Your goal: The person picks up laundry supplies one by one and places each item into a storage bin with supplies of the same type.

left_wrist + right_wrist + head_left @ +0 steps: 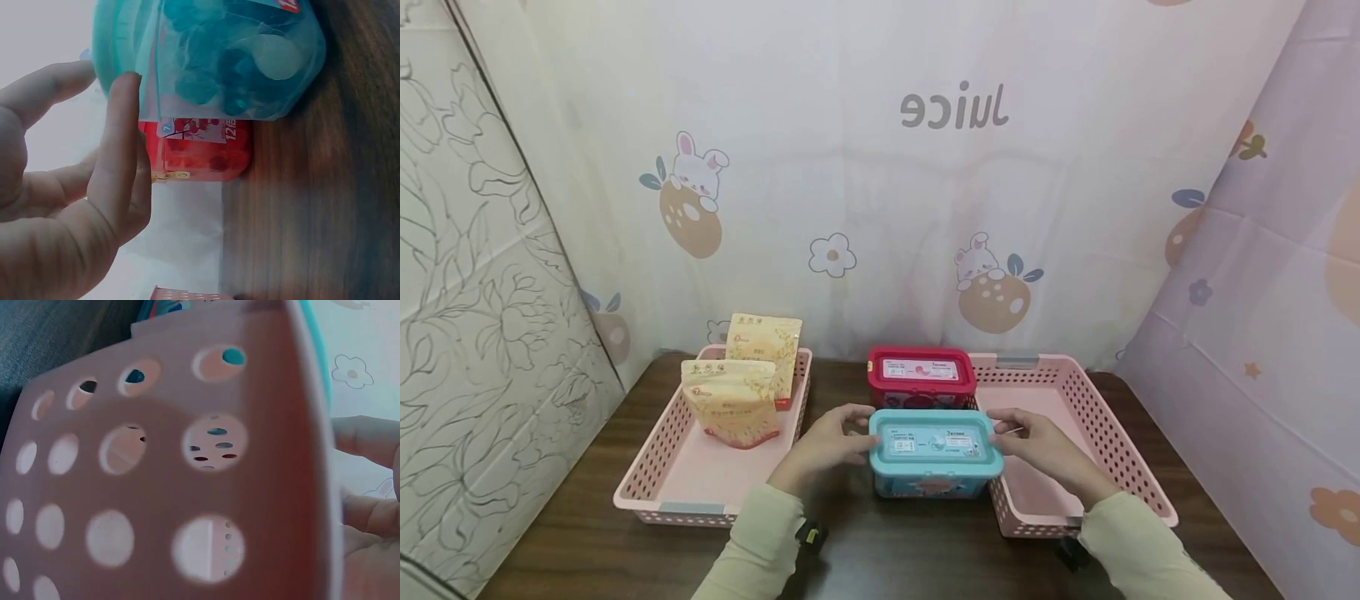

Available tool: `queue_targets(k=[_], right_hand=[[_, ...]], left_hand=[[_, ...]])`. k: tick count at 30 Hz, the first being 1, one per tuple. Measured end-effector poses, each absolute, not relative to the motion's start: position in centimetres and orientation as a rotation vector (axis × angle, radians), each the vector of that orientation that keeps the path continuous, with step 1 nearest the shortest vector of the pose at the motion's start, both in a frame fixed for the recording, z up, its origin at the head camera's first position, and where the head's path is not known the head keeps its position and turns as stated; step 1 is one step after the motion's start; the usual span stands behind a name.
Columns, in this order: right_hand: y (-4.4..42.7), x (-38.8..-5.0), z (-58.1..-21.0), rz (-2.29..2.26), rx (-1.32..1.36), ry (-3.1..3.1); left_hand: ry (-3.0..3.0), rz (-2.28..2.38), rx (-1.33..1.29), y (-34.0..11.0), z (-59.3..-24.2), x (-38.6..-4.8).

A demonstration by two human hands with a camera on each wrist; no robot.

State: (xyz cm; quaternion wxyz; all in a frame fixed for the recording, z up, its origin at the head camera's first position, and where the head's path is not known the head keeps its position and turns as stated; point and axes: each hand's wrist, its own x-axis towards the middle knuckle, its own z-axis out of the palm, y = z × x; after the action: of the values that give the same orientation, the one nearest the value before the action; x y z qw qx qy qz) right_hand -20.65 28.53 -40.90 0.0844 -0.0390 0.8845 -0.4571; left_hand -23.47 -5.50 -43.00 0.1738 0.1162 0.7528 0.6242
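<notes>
A teal lidded tub [936, 479] stands between my two hands at the centre of the dark table. Round pods show through its translucent side in the left wrist view. At its left end, my left hand [822, 454] holds the lid's rim with thumb and index finger; the other fingers bend clear of it. My right hand [1041, 443] holds the opposite end, its thumb near the lid's corner. Its fingers [369, 512] are partly hidden behind a basket wall in the right wrist view. Just behind stands a similar red tub [922, 385].
To the left, a pink perforated basket [651, 467] contains two upright yellow pouches [733, 408] [765, 342]. Another pink basket [1105, 425] sits at the right, its near wall [156, 487] close to the right wrist. A printed curtain [865, 167] hangs behind the table.
</notes>
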Motion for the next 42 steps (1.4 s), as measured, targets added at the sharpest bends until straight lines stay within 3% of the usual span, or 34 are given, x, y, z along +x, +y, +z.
queue_targets(k=[25,42], right_hand=[[28.6,-20.9,-40.5,-1.321,-0.084,2.618],[27.1,-21.8,-39.8,-1.316,-0.230,2.555]], left_hand=[[2.399,1.539,0.461,-5.3,-41.8,-22.8],[2.550,1.365,0.474,-6.3,-41.6,-22.9]])
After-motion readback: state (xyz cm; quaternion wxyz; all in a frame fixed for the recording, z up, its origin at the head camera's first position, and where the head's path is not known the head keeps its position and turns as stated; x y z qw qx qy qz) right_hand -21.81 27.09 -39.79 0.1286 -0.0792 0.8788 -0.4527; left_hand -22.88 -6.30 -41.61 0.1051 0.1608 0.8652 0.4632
